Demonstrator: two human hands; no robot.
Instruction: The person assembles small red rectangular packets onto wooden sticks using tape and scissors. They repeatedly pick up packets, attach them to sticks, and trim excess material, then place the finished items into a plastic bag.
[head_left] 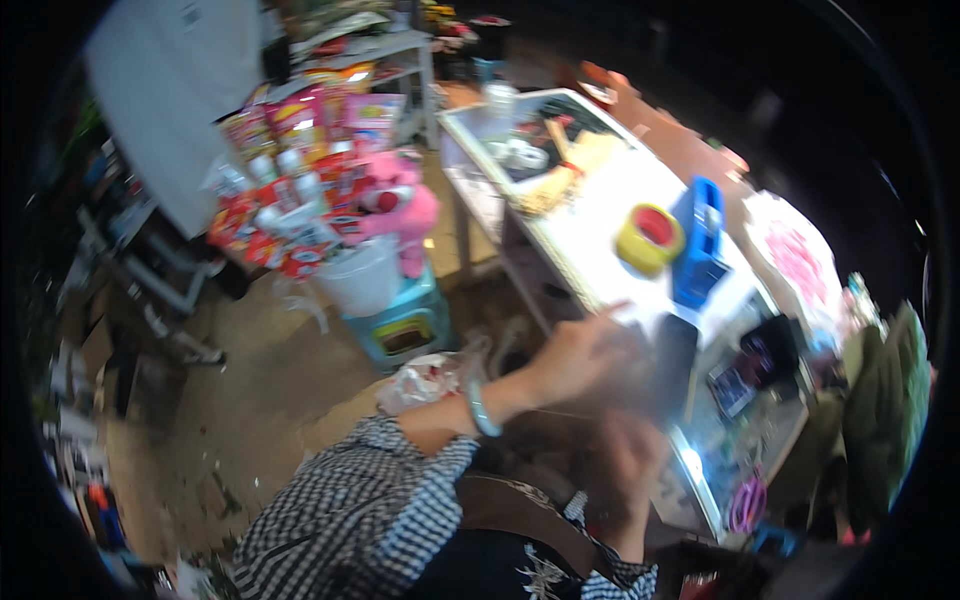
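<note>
My left hand (pixel 575 358), with a pale bracelet (pixel 483 408) on its wrist, is over the near edge of the bright glass-topped counter (pixel 590 265). One finger reaches out past the others, which are smeared by motion. My right hand (pixel 632 450) is lower and to the right, also blurred, so its grip does not show. Between and just beyond the hands is a dark rectangular thing (pixel 676 355), too blurred to name; whether a hand touches it I cannot tell. Farther up the counter are a roll of yellow tape (pixel 650 238) and a blue tape dispenser (pixel 700 240).
A white bucket (pixel 362 278) of snack packs and a pink plush toy (pixel 400 210) rests on a blue stool (pixel 405 325) at left. Purple-handled scissors (pixel 747 503) and a dark device (pixel 770 350) are at right. A pink-and-white bouquet (pixel 795 255) stands beyond the counter.
</note>
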